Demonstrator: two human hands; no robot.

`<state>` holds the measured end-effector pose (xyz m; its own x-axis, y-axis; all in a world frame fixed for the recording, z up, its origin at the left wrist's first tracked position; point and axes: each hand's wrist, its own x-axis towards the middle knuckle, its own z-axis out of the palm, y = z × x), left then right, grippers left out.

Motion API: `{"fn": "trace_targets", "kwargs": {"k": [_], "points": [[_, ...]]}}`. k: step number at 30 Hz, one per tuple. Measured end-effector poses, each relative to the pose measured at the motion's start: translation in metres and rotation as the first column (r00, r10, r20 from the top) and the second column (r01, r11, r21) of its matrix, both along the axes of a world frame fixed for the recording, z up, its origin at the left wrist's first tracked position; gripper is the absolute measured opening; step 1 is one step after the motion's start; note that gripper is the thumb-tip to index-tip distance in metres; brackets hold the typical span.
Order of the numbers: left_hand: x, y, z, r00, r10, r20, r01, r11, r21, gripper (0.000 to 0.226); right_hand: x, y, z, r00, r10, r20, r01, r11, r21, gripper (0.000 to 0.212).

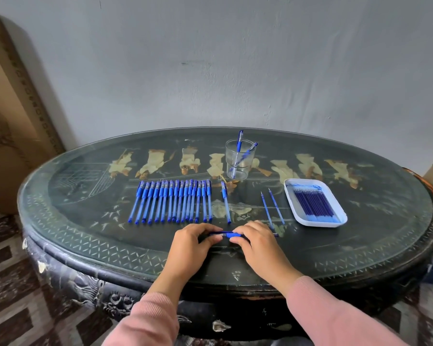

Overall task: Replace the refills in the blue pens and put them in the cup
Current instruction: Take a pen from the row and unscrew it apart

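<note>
One blue pen [226,234] lies crosswise between my hands near the table's front. My left hand [194,242] grips its barrel end and my right hand [258,242] grips its rubber grip section. A row of several blue pens [171,202] lies side by side in the middle of the table, with a single pen [226,203] apart to their right. A clear cup [240,159] behind them holds two blue pens. Two loose refills [272,207] lie left of a white tray [335,222] filled with several blue refills.
The table [360,245] is a dark oval with a glass top and painted figures, set against a grey wall. A cardboard panel [10,108] leans at the left. Patterned floor lies below the front edge.
</note>
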<state>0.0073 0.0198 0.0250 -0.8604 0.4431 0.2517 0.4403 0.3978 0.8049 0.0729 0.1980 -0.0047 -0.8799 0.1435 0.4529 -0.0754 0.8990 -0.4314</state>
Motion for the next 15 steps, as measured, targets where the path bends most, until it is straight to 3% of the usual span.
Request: {"fn": "trace_targets", "kwargs": {"k": [6, 15], "points": [[0.001, 0.0, 0.003, 0.999, 0.001, 0.036, -0.002, 1.0, 0.027, 0.011, 0.0015, -0.0033, -0.0008, 0.992, 0.018, -0.126, -0.007, 0.996, 0.087, 0.032], [0.0029, -0.0007, 0.0066, 0.997, -0.007, 0.079, 0.004, 0.999, 0.04, 0.009, 0.005, -0.006, 0.0025, 0.978, 0.032, -0.206, 0.032, 0.954, 0.298, 0.028]]}}
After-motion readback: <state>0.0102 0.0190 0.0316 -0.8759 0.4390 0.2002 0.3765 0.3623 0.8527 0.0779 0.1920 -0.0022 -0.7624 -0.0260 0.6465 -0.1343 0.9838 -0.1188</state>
